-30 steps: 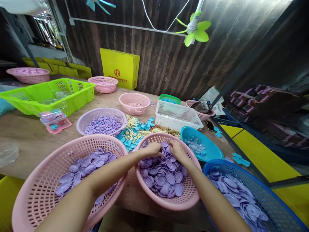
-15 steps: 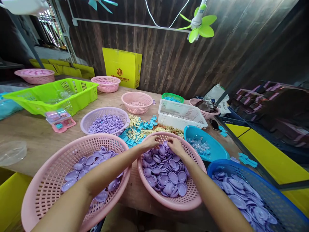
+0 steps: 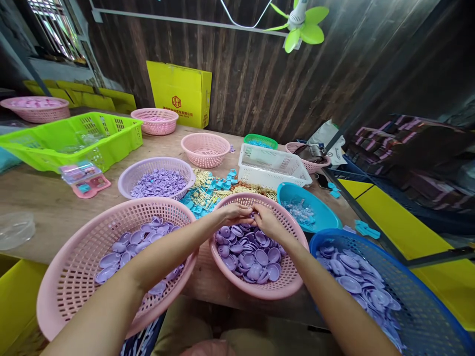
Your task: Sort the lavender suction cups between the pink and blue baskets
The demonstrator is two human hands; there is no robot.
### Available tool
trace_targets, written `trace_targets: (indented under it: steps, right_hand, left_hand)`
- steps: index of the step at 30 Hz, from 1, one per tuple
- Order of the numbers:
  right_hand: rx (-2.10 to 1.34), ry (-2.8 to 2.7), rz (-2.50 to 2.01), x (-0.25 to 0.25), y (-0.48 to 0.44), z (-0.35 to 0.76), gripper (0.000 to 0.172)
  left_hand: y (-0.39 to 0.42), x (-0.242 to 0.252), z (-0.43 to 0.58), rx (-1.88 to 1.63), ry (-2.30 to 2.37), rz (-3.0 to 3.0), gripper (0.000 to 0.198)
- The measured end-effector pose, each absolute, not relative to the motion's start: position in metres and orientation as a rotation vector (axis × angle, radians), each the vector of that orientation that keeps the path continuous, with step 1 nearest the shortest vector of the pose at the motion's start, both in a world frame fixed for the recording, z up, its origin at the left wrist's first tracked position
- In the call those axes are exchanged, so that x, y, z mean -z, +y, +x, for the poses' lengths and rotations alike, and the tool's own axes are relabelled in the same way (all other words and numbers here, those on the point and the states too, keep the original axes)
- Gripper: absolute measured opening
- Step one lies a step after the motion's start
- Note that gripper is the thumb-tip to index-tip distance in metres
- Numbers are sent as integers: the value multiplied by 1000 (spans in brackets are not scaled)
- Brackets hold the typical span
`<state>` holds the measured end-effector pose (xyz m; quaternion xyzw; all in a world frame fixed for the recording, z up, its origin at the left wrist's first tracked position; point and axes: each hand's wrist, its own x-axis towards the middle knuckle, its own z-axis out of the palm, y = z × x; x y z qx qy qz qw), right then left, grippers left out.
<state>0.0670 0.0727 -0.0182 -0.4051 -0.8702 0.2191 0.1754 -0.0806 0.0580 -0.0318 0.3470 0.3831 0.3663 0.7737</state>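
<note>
1. Here, both hands meet over the far rim of the middle pink basket [image 3: 260,289], the left hand [image 3: 234,214] and right hand [image 3: 267,222] each in a narrow fingertip grip; what is pinched I cannot tell.
2. Best to work over the basket, so a dropped piece falls back in.
3. The purple plastic discs [image 3: 249,249] are round, shallow, glossy, heaped loosely.

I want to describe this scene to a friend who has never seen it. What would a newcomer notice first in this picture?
First, the two hands, left hand and right hand, meeting fingertip to fingertip over the middle pink basket, which is full of purple round caps. Similar caps fill the large pink basket on the left and the blue basket on the right. Above, a bright green fan hangs before the dark wooden wall.
</note>
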Motion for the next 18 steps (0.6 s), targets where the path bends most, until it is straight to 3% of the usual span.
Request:
trace_targets:
  steps: [13,18]
  right_hand:
    - [-1170,-2305,-1143,8,52,105,16]
    - [-975,-2201,-1397,-4,34,159,26]
  left_hand:
    - [47,28,-70,-617,801,874,25]
    - [39,22,-82,-420,950,1264,38]
